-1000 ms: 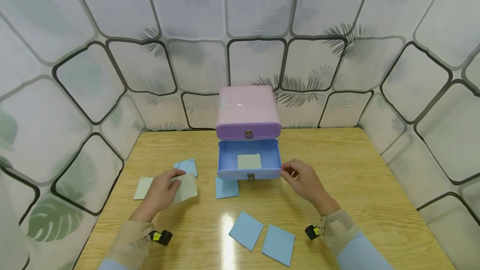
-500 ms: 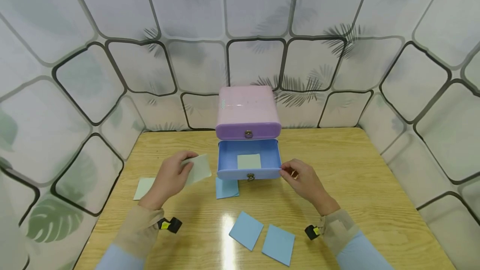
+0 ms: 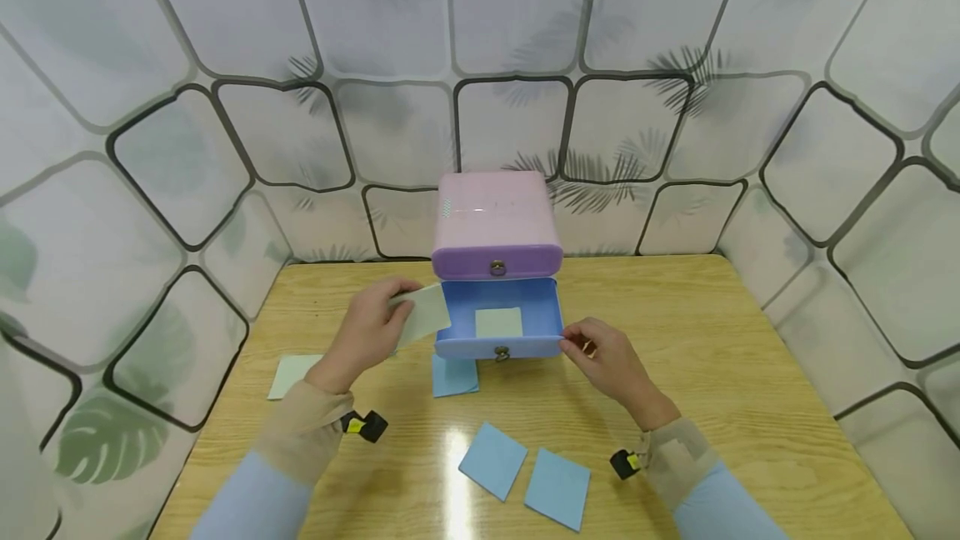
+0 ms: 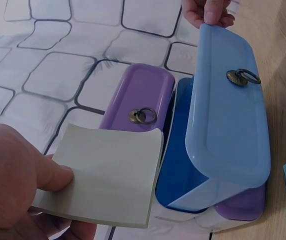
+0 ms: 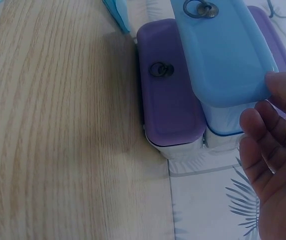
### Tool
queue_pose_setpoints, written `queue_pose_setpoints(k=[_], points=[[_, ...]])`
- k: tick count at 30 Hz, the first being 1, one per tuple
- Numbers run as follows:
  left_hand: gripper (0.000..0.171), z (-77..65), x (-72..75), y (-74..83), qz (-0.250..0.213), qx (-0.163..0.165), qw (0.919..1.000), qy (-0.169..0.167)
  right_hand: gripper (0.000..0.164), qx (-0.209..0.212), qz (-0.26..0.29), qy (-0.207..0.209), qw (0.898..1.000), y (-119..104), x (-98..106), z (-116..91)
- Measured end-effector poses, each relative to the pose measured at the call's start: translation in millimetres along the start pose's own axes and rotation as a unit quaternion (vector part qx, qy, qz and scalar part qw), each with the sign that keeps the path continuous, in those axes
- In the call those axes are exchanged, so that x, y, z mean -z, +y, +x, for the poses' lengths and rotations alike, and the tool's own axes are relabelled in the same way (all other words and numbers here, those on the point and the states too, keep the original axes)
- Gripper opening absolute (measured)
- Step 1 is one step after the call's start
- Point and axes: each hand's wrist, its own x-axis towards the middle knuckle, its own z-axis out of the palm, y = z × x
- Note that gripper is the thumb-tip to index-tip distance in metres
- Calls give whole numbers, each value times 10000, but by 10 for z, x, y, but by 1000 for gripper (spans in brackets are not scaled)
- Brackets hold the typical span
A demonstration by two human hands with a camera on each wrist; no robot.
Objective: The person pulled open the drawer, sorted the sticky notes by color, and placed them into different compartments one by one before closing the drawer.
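Note:
My left hand (image 3: 367, 336) pinches a pale green sticky note pad (image 3: 425, 313) between thumb and fingers, at the left side of the pulled-out blue drawer (image 3: 467, 348). In the left wrist view that pad (image 4: 110, 175) is held flat beside the drawer's inside, its free edge near the drawer's left wall. Another pale green pad (image 3: 498, 323) lies on the drawer's floor. With thumb and fingertips, my right hand (image 3: 611, 361) grips the right corner of the drawer front; the right wrist view shows the thumb on the blue front (image 5: 228, 55) and curled fingers below.
The small pink cabinet (image 3: 497, 211) has closed purple drawers above and below (image 5: 170, 85) the blue one. On the wooden table lie a pale green pad (image 3: 292, 375), a blue pad (image 3: 454, 377) under the drawer front, and two blue pads (image 3: 492, 461) nearer. Patterned cloth walls surround the table.
The left hand has carried the pale green pad rightward and up from the left of the table to the drawer's left edge. My right hand and the drawer have stayed put.

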Motion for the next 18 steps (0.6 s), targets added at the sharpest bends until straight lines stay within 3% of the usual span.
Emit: queue_pose_setpoints(k=[8, 18], points=[[20, 159, -122, 91, -85, -163, 9998, -32, 10, -54, 11, -39, 10000, 5, -6, -6], [20, 392, -371, 110, -60, -168, 9984, -531, 9, -36, 0, -41, 10000, 32, -15, -9]])
